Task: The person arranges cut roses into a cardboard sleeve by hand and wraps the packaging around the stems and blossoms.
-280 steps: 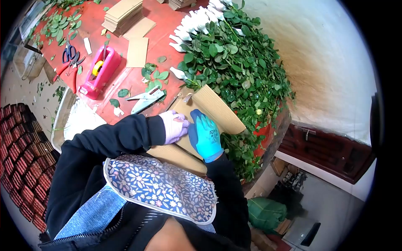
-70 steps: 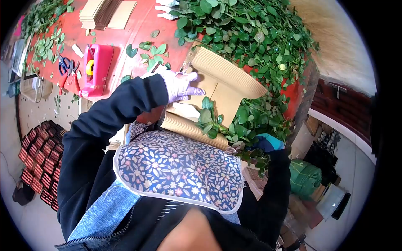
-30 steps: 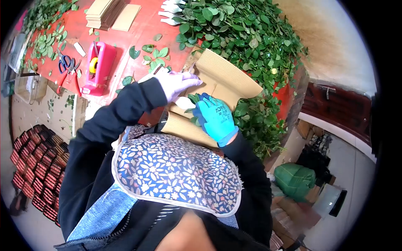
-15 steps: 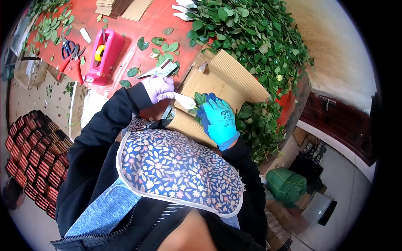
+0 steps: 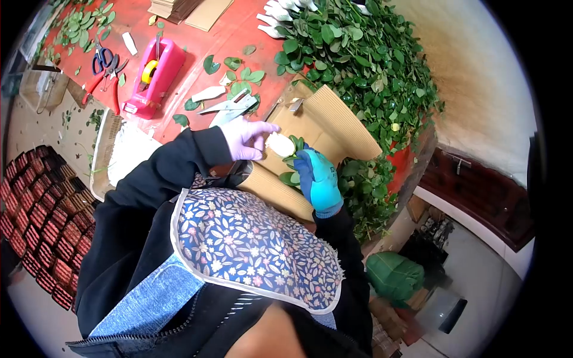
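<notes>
Red table (image 5: 194, 45) carries the cardboard (image 5: 343, 122); over it, right hand (image 5: 320, 180) grips the rose (image 5: 282, 145), head pointing toward loosely open left hand (image 5: 243, 138).

White flower (image 5: 282, 145), blue floral-patterned apron (image 5: 256, 244)

Two hands (image 5: 243, 138) (image 5: 320, 179), one held flower (image 5: 281, 145), one tape dispenser (image 5: 162, 76) (leaves (image 5: 358, 71) uncountable)

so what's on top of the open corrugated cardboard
A leafy white rose in the right hand and a small shiny strip show over the corrugated cardboard; anything beneath the hand is hidden.
</notes>
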Action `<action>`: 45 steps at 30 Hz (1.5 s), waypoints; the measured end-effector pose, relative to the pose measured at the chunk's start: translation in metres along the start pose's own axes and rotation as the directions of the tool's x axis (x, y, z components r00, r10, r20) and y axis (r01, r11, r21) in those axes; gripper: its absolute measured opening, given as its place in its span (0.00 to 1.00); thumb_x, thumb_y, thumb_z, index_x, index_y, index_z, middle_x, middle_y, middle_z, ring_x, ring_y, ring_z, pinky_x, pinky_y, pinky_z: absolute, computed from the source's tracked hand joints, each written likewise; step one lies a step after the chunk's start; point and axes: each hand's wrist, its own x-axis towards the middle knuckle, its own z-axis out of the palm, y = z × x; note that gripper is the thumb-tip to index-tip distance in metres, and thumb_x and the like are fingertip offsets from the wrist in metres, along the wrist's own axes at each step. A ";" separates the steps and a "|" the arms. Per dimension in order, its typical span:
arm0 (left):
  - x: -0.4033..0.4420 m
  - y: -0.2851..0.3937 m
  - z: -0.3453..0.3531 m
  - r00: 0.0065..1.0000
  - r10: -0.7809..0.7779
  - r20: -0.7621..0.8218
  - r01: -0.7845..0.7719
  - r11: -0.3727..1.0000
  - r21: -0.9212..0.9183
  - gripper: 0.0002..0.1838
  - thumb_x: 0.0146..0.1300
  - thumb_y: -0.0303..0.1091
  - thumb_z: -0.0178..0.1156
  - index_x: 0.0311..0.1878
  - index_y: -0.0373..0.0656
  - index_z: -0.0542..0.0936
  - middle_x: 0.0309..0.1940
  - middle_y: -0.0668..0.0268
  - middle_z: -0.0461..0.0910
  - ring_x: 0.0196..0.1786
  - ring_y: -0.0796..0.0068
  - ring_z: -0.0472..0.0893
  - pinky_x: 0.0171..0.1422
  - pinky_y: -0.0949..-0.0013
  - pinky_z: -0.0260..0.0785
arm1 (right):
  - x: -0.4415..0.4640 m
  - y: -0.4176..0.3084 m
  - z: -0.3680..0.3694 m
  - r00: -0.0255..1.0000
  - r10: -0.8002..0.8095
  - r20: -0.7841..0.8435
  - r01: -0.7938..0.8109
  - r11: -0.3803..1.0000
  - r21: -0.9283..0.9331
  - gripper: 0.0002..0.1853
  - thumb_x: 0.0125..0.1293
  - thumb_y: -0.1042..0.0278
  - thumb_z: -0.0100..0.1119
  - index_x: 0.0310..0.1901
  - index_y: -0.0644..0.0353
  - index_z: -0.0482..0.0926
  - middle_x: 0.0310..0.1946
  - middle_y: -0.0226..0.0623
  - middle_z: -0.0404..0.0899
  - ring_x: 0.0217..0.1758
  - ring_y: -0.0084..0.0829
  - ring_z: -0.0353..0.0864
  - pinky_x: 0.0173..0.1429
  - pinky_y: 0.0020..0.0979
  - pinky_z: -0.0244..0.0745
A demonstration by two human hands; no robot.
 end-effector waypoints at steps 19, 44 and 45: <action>0.016 0.035 0.013 0.909 0.416 0.024 -0.414 0.894 0.174 0.21 0.60 0.22 0.62 0.58 0.41 0.80 0.45 0.58 0.83 0.47 0.58 0.83 0.51 0.64 0.75 | -0.002 0.000 -0.004 0.986 -0.115 0.122 0.141 0.963 -0.228 0.16 0.55 0.75 0.62 0.47 0.64 0.79 0.44 0.52 0.81 0.52 0.53 0.79 0.57 0.48 0.72; 0.009 0.031 0.013 0.972 0.219 0.088 -0.218 0.976 -0.026 0.22 0.55 0.20 0.66 0.56 0.40 0.81 0.43 0.57 0.85 0.46 0.61 0.84 0.54 0.65 0.75 | -0.015 0.001 0.011 0.996 -0.038 0.084 0.062 0.953 -0.295 0.16 0.50 0.73 0.64 0.43 0.57 0.78 0.50 0.49 0.78 0.60 0.52 0.74 0.64 0.51 0.66; 0.011 0.038 0.011 0.968 0.229 0.106 -0.228 0.973 -0.024 0.22 0.54 0.17 0.64 0.55 0.40 0.82 0.43 0.57 0.85 0.46 0.60 0.84 0.54 0.65 0.75 | -0.015 0.002 0.012 0.996 -0.033 0.079 0.055 0.955 -0.290 0.16 0.50 0.73 0.64 0.43 0.57 0.78 0.50 0.49 0.78 0.60 0.52 0.74 0.64 0.51 0.66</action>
